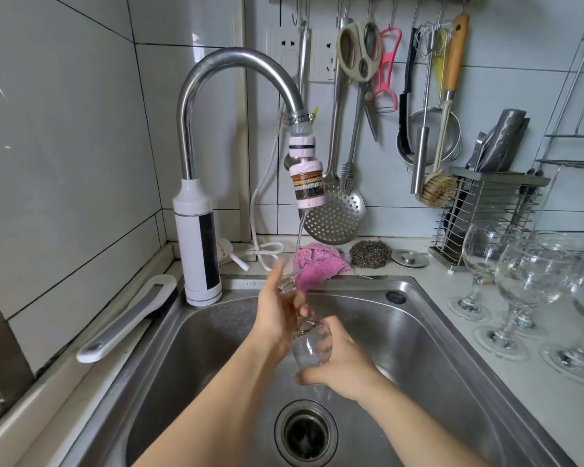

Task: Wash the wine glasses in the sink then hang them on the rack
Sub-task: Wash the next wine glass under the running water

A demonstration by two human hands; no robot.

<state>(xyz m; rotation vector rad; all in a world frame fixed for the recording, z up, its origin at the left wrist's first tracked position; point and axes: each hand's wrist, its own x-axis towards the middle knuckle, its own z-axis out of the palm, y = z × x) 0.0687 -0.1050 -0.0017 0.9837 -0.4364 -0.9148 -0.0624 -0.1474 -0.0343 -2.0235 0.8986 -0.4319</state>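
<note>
Stainless steel is surrounding the action: both hands are working over the sink (435,332), above its round drain (305,433). The wine glass (309,348) is lying tilted between them, its foot pointing up and away toward the tap and its bowl pointing down toward the person. The left hand (275,311) is wrapping the stem, one fingertip curling round it while the other fingers are reaching up beside the foot. The right hand (341,365) is cupping the bowl, thumb on top and fingers showing through the clear wall, so both hands are gripping the same glass. A thin stream of water (299,234) is running from the pink filter (307,187) at the end of the curved tap (236,60) and is falling toward the foot of the glass. Behind the hands a pink cloth (317,264) is lying on the back edge of the sink, with a wire scourer (370,253) just beside it and a metal plug (410,258) further right. On the counter to the right, several upright glasses (479,254) are standing in a close cluster near a knife holder (486,210). Scissors (358,52), a slotted spoon (338,217) and a brush (440,192) are hanging against the tiled wall.
</note>
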